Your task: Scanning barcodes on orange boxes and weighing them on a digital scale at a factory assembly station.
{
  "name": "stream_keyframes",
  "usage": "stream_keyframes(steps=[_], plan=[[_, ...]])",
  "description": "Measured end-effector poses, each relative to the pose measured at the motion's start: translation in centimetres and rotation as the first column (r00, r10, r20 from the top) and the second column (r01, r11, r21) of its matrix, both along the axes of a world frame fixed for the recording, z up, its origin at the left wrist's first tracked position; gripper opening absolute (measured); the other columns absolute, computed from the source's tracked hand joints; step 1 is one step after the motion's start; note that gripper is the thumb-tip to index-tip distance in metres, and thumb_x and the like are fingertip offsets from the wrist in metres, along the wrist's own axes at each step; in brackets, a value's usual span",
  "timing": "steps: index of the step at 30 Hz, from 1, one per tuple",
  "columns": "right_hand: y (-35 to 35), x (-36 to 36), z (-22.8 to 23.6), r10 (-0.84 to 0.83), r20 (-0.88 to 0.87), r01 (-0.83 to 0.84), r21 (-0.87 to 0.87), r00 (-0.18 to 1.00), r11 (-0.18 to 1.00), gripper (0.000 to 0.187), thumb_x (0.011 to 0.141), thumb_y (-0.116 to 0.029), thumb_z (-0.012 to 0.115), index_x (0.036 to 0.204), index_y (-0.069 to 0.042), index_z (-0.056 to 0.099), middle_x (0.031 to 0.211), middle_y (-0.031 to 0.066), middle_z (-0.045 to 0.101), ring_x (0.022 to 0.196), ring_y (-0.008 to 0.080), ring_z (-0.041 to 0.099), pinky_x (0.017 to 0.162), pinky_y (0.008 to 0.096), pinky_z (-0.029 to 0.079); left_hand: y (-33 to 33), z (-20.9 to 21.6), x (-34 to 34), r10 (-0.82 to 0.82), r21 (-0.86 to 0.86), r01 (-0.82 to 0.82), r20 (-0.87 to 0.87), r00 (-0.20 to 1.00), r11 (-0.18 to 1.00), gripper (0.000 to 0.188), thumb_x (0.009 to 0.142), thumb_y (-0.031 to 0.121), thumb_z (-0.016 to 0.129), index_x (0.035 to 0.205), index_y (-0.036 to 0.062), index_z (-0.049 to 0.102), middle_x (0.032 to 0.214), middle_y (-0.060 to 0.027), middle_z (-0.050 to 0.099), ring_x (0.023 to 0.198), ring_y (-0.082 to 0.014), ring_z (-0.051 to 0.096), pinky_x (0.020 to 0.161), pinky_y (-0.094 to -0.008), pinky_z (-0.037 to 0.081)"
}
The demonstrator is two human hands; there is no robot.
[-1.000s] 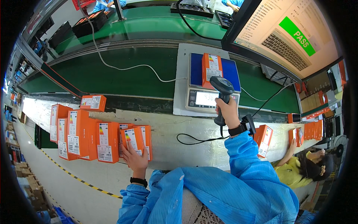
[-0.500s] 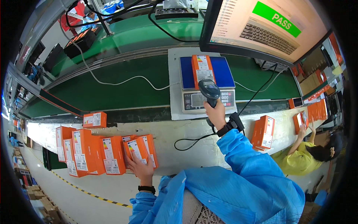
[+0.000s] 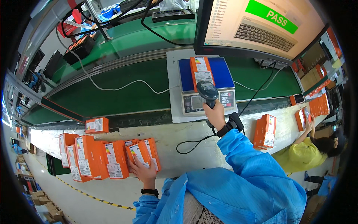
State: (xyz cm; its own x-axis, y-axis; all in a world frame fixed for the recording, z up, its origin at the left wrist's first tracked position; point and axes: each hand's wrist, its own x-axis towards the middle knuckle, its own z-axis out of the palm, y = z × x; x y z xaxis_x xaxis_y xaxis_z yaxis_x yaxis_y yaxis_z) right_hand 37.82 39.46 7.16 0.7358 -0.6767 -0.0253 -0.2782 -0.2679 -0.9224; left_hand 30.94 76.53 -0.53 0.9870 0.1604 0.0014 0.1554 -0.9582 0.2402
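Note:
My right hand (image 3: pixel 215 115) is wrapped round the handle of a dark grey barcode scanner (image 3: pixel 207 90). The scanner's head is just in front of an orange box (image 3: pixel 201 69) with white labels, lying on the blue plate of a scale (image 3: pixel 224 76). At the left, my left hand (image 3: pixel 144 172) grips the near end of another orange box (image 3: pixel 138 152), its fingers and thumb on either side. That box leans on others in a row of upright orange boxes (image 3: pixel 85 153) along the bench's front edge.
Above the scale hangs a monitor (image 3: pixel 257 30) with a green banner. A green conveyor (image 3: pixel 126 80) runs behind the bench. A small stack of orange boxes (image 3: pixel 264 130) stands right, near a co-worker in yellow (image 3: pixel 302 156) handling a box. Cables (image 3: pixel 194 142) cross the bench.
The view has shifted slightly. My left hand stays at the orange box, its fingers closer in around the near end. The scanner remains near the box on the scale. Another person appears lower right.

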Motion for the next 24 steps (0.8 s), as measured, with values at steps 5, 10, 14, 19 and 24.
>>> stream_keyframes(steps=[5,10,14,19,24], plan=[[-0.8,-0.5,0.8,-0.027,-0.031,0.027,-0.015,0.999,1.0,0.034,0.075,-0.025,0.068,0.094,0.002,0.063,0.075,0.0185,0.066,0.071,0.0316,0.065,0.066,0.0394,0.049,-0.9,1.3,0.5,-0.048,-0.114,0.056,0.075,0.996,0.992,0.088,0.077,0.046,0.067,0.144,0.0042,0.027,0.143,-0.0302,0.023,0.131,-0.0491,0.024,0.106,-0.061,0.018],[0.3,-0.4,1.4,-0.019,0.008,0.019,-0.044,1.0,0.999,0.035,0.074,-0.027,0.068,0.095,0.001,0.062,0.081,0.0236,0.066,0.082,0.0406,0.064,0.073,0.0452,0.049,0.7,-1.5,0.0,-0.06,-0.063,0.073,0.193,0.979,0.995,0.091,0.072,0.042,0.073,0.143,0.005,0.03,0.142,-0.0256,0.029,0.127,-0.0454,0.03,0.106,-0.0573,0.022],[0.3,-1.1,2.6,-0.026,-0.011,0.026,0.001,1.0,1.0,0.043,0.076,-0.028,0.068,0.106,0.002,0.059,0.086,0.0245,0.066,0.085,0.0406,0.064,0.075,0.0449,0.05,-0.4,-0.8,-0.1,0.04,-0.029,-0.038,0.086,0.995,0.999,0.093,0.071,0.04,0.073,0.146,0.0101,0.027,0.143,-0.0279,0.026,0.133,-0.0451,0.024,0.107,-0.0593,0.018],[0.7,-1.8,3.3,0.054,-0.036,-0.053,0.034,0.998,0.998,0.046,0.078,-0.028,0.068,0.111,0.003,0.057,0.089,0.0238,0.066,0.084,0.0384,0.065,0.075,0.0441,0.05,-1.8,2.8,-1.2,0.003,0.064,-0.014,0.164,0.986,0.998,0.09,0.075,0.051,0.07,0.142,0.0038,0.033,0.134,-0.0293,0.043,0.121,-0.0448,0.043,0.103,-0.0475,0.035],[1.3,-4.9,0.5,0.337,-0.157,-0.351,-0.071,0.928,0.934,0.048,0.075,-0.031,0.069,0.107,0.002,0.058,0.087,0.0233,0.066,0.084,0.0372,0.064,0.073,0.0416,0.05,1.1,0.1,0.8,-0.052,-0.192,0.056,0.023,0.998,0.98,0.106,0.063,0.046,0.08,0.144,0.0037,0.026,0.141,-0.0326,0.025,0.129,-0.0483,0.029,0.104,-0.0565,0.027]])
